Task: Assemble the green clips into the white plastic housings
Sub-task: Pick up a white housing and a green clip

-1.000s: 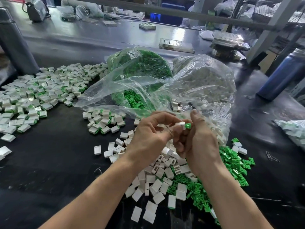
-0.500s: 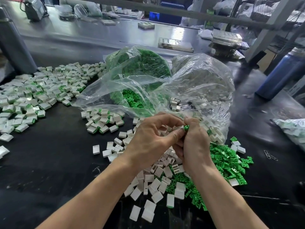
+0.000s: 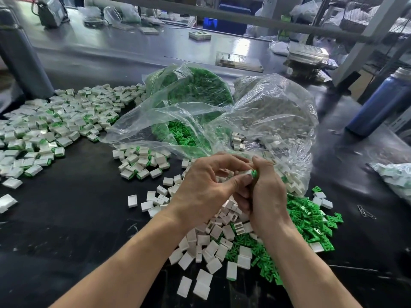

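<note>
Dark and wide, the table (image 3: 73, 218) carries two clear bags at the far middle, one with green pieces (image 3: 191, 94) and one with white pieces (image 3: 273, 112). Finished parts (image 3: 55, 127) lie spread at the far left. Loose white housings (image 3: 206, 245) and loose green clips (image 3: 309, 221) lie near you, under and to the right of your wrists.

Your two hands meet above this near pile, touching each other. Your left hand (image 3: 206, 190) pinches one white housing (image 3: 245, 173) between thumb and fingers. Your right hand (image 3: 266, 196) pinches the green clip (image 3: 254, 173) at its fingertips.

The clip sits just at the right end of the housing, touching it, and only a small green part shows. I judge it is already partly inside. The long axis of the pair seems to run left to right between your hands, with the clip pointing left into the housing, but the pieces are too small to be sure. So the coming push should go along this line, your right hand toward your left, without tilting.
</note>
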Demonstrator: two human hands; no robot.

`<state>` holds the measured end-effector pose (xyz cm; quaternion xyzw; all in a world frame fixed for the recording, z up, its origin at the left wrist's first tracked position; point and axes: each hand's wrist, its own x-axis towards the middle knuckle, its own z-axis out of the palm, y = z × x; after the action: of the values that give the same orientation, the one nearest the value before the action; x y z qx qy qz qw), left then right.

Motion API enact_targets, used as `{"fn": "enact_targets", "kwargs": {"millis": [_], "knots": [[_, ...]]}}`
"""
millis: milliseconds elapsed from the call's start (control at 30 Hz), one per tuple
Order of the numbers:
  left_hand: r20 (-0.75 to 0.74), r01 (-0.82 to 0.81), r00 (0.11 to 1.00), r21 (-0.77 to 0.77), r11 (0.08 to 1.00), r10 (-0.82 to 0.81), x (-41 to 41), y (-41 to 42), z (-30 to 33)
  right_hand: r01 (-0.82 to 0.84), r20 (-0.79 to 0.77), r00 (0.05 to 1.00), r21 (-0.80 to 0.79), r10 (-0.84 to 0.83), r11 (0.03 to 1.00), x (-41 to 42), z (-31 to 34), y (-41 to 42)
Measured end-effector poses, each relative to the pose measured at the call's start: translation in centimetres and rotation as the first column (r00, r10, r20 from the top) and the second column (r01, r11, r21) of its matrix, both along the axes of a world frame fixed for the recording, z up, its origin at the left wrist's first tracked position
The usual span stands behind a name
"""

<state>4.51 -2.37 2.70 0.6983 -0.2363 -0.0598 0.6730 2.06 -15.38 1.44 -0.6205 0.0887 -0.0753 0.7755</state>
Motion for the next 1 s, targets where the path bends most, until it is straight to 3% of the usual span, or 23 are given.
{"fn": "enact_targets", "kwargs": {"millis": [467, 1000], "knots": [[0.075, -0.056, 0.996, 0.018, 0.998, 0.054, -0.5, -1.0, -0.3, 0.146, 0.057, 0.988, -0.015, -0.145, 0.989, 0.2, -0.5, 0.7], [0.072, -0.048, 0.996, 0.031, 0.998, 0.046, -0.6, -0.5, -0.1, 0.087, 0.131, 0.987, 0.026, -0.089, 0.996, 0.2, -0.6, 1.1]]}}
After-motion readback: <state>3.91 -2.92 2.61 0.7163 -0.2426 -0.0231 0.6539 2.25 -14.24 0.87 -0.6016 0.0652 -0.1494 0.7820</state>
